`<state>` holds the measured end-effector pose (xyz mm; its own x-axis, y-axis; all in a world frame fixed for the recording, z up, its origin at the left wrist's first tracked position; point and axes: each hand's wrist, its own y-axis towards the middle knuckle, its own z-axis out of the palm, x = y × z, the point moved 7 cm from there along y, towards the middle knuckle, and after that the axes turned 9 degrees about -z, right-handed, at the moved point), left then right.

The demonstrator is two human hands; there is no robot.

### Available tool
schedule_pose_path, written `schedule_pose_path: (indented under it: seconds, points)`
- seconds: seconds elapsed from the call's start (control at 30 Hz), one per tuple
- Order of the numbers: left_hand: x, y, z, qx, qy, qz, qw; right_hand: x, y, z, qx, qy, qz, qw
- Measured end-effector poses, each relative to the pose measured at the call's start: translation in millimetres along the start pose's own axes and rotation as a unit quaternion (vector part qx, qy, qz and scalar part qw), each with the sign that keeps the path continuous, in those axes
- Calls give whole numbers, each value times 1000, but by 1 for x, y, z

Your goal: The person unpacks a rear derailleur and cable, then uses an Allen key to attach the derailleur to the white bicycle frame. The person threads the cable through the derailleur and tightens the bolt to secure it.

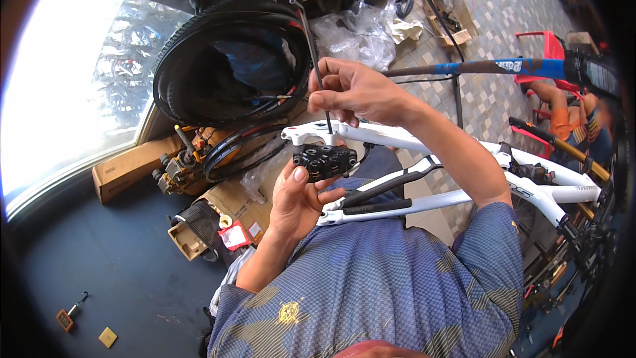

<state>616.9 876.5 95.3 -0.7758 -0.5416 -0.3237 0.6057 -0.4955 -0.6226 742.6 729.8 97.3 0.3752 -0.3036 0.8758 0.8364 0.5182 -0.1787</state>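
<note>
A black disc brake caliper is in my left hand, thumb in front and fingers around its lower side. It sits right below the mount at the end of a white bicycle frame. My right hand pinches a long L-shaped hex key above the mount. The key stands nearly upright, bent end at the top. Its lower end meets the mount; whether it reaches a bolt is hidden. Lower white frame tubes with a black guard run beside my left hand.
Black tyres and rims lean behind, near a bright window. Clear plastic wrap lies on the tiled floor. A blue-and-black bar crosses on the right. Cardboard lies left of my hand. Another person sits far right.
</note>
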Motion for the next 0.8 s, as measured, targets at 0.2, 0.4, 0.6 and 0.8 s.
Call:
schedule_pose_path:
  seconds: [0.2,0.4,0.6,0.8]
  points:
    - [-1,2,2,11,-6,-5,1000,-3,-2,-3,38,37,14,999]
    - [-1,5,2,33,-27,-16,999,-19,2,-11,-51,6,6,999]
    - [-2,5,2,39,-29,-11,999,-4,-4,2,16,80,38,996]
    - [1,7,-1,43,-30,-14,999,-12,-5,-7,-32,15,27,999]
